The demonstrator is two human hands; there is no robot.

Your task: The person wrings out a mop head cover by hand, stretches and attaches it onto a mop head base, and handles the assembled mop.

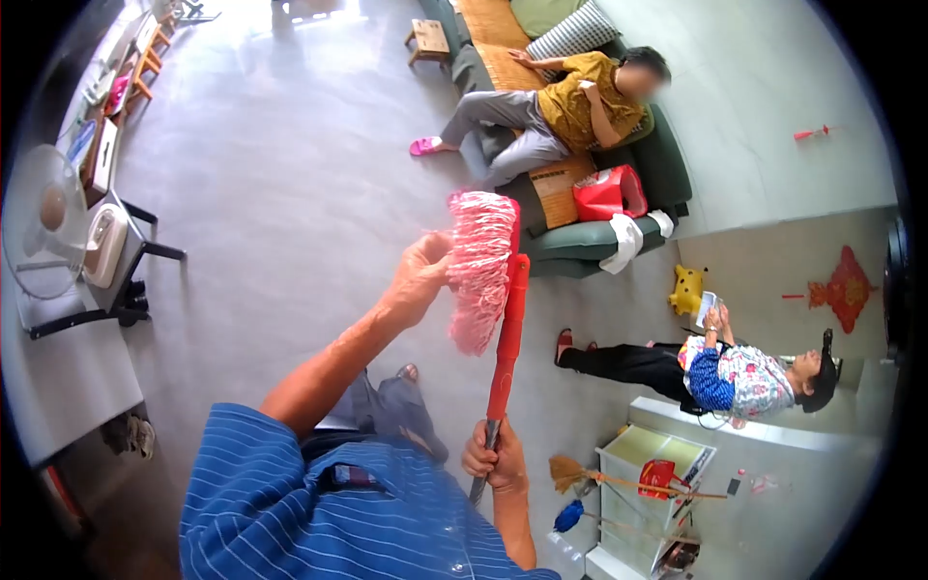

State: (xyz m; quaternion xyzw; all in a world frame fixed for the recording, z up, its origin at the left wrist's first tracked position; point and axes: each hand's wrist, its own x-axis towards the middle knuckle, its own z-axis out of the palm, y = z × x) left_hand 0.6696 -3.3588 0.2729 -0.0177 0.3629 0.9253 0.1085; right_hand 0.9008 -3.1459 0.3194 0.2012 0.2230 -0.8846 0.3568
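Observation:
A mop is held up in front of me, its pink-and-white strand head (480, 271) fanned out from a red clamp. The red socket (505, 353) runs down from the head to a grey pole. My right hand (495, 454) is wrapped round that pole just below the red part. On the other side, my left hand (422, 275) has its fingers bent onto the edge of the strands, and some fingertips are hidden among them. My blue striped shirt and my legs show below.
One person (580, 106) sits on a green sofa (570, 246) with a red bag (611, 193). Another person (739, 377) stands at right. A broom (575, 474) leans by a cabinet (619, 512). A fan (48, 222) and a small stool (428, 41) are also around.

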